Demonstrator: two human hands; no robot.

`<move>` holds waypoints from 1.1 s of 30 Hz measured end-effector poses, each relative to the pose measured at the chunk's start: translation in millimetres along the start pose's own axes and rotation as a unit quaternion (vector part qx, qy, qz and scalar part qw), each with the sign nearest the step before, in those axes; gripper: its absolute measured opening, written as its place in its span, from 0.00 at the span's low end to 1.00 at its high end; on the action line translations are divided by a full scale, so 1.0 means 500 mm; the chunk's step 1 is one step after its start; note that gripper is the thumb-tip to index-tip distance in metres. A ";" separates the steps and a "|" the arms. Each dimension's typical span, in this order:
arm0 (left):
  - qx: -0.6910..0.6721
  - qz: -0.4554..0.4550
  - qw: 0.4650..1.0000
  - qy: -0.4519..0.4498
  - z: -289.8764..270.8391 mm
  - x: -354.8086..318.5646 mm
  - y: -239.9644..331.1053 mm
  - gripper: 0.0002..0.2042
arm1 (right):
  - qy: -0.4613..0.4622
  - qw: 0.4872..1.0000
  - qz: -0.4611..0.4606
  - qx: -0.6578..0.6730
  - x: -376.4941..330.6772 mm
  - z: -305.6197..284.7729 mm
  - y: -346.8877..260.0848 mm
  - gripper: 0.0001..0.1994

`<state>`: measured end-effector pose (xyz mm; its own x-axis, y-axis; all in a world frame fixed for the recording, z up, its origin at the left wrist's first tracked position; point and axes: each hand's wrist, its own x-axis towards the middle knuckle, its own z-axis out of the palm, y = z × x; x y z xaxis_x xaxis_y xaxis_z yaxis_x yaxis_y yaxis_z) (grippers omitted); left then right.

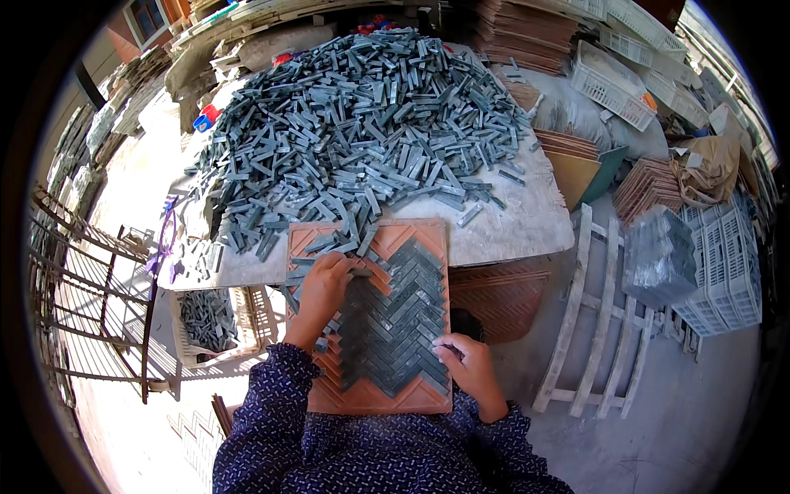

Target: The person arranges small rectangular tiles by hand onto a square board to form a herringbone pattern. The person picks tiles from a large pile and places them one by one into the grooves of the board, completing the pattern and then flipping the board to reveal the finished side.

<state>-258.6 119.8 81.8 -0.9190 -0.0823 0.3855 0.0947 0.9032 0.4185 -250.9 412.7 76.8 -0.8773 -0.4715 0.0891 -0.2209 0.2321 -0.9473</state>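
Strip in hand: a short grey-green strip [361, 272] is seen at the tips of the left fingers, just to their right; its long axis seems to be set roughly side to side, though its left end is covered.
Left hand: the strip appears to be pinched by the thumb and fingers of the left hand [323, 284], almost no gap being left; it is the nearer hand by far.
Herringbone strips: the laid field [399, 317] is spread right of and below the left fingertips, its strips slanted in alternating directions.
Right hand: the right hand [467, 372] is curled, thumb and forefinger drawn close at the field's right edge; whether anything is gripped cannot be told.
Tray: the terracotta-coloured tray [329, 403] is placed beneath both sets of fingers; bare orange is shown below the left fingertips, along its left side.
Loose strips: a few [326, 242] are scattered just above the left fingers.
Pile: a large heap [354, 123] is heaped beyond the fingertips, on the table [522, 230].
Crate: more strips are contained in a pale crate [266, 317], left of the left hand and lower.
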 end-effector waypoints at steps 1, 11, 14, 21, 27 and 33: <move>-0.038 -0.001 0.999 -0.016 -0.003 0.006 -0.004 0.11 | 0.001 1.000 0.007 -0.003 -0.001 -0.001 -0.002 0.07; -0.059 0.067 0.994 -0.059 0.013 0.033 -0.020 0.10 | -0.006 1.000 0.010 -0.016 -0.001 -0.001 0.001 0.07; -0.046 0.100 0.992 -0.064 0.028 0.033 -0.003 0.09 | -0.006 1.000 0.017 -0.021 -0.001 -0.004 0.002 0.07; -0.064 0.075 0.995 0.022 0.042 0.015 0.008 0.08 | -0.006 0.999 0.032 -0.017 -0.003 -0.007 0.012 0.06; -0.042 -0.040 0.998 -0.015 0.049 0.002 0.039 0.15 | -0.013 0.998 0.052 0.025 -0.001 -0.003 0.013 0.08; 0.000 -0.064 0.998 -0.018 0.061 -0.013 0.068 0.24 | -0.028 0.996 0.081 0.019 -0.005 0.003 0.011 0.07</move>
<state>-261.4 164.1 68.5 -0.9366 -0.1817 0.2995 -0.0239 0.8861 0.4629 -249.4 413.8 71.1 -0.8747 -0.4776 -0.0824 -0.0612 0.2776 -0.9588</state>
